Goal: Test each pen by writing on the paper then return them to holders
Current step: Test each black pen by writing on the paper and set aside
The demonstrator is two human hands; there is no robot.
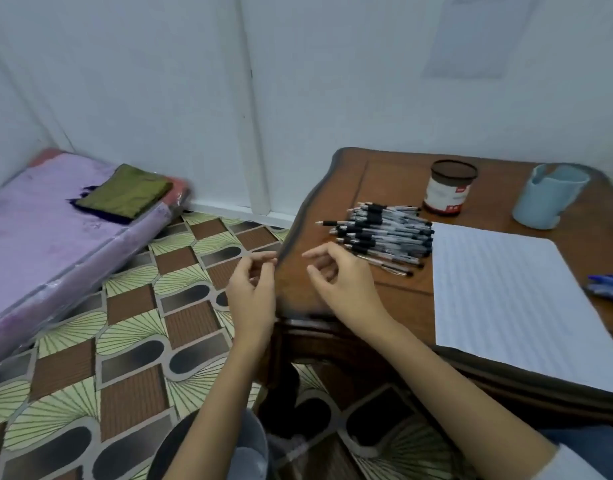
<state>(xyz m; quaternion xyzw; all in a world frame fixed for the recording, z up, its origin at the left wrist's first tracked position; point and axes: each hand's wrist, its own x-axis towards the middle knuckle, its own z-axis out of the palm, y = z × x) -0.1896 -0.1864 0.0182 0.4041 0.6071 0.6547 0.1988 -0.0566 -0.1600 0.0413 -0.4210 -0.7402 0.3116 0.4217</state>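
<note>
Left hand [253,289] and right hand [343,282] released, fingers loosely curled, grasping nothing. Pen pile [384,233] at right hand's 1 o'clock; paper [505,289] at 3 o'clock.

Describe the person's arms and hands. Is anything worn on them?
The left hand and the right hand are bare: no glove, ring or watch shows. The forearms are bare too. A pale sleeve covers the right arm near the elbow; the left arm shows no sleeve.
</note>
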